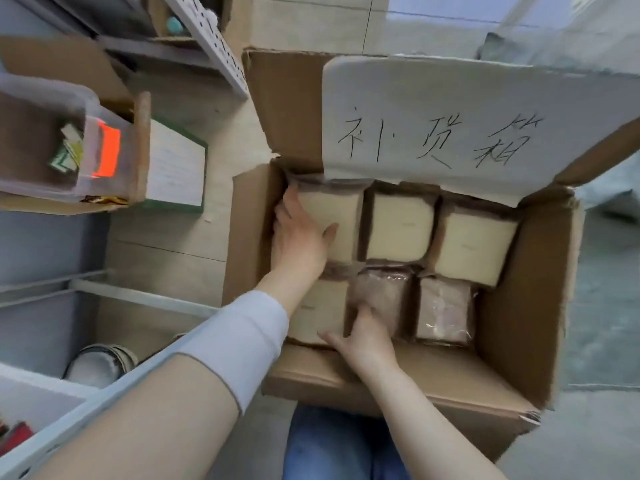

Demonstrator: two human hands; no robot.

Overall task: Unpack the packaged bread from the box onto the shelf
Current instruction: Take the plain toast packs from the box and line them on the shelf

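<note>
On box flap (284,109) — paper (450,88), handwritten "补货箱"

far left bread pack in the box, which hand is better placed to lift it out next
Left. The left hand lies on the far-left pack, fingers down its outer side, thumb on top. The right hand is at the near row, fingertips tucked beside the brownish pack.

Pale beige tiled floor (180,244), seams showing. Open brown cardboard box (502,306) stands directly on it, flaps up. To the box's left, apart from it, lies a white printed sheet with green border (176,164).
</note>
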